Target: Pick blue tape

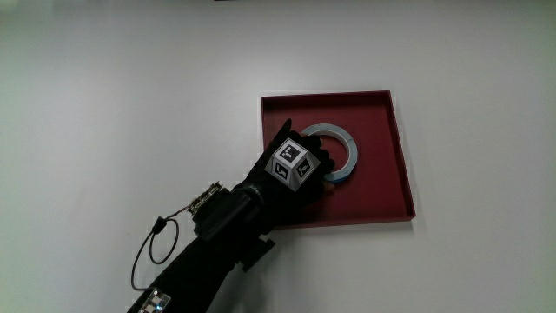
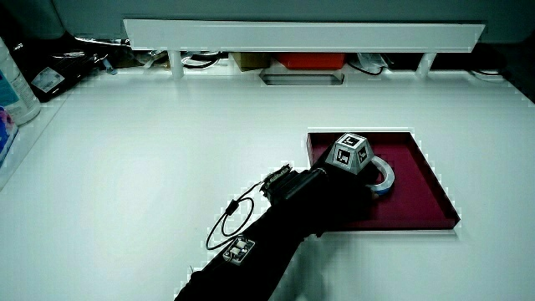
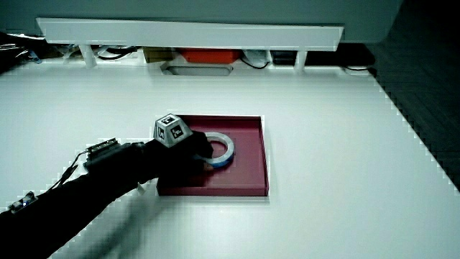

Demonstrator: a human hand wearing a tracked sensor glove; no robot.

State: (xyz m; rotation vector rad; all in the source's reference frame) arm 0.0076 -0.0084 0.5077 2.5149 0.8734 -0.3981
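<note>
Hand closes in on the blue tape in the red tray

My hand [image 1: 300, 169] rests on the blue tape [image 1: 341, 149], which lies flat in the red tray [image 1: 395, 165] on the white table [image 1: 130, 104]. I cannot tell whether my fingers have closed. I judge a firm pinch across the ring's rim, then a straight lift, works best.

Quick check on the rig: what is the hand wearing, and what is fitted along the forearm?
The hand wears a black glove with a small white cube carrying black square markings on its back. The forearm is covered in black, with a small metal-looking connector block near the wrist, a thin black cable loop hanging off it, and a small patterned tag farther up.
</note>
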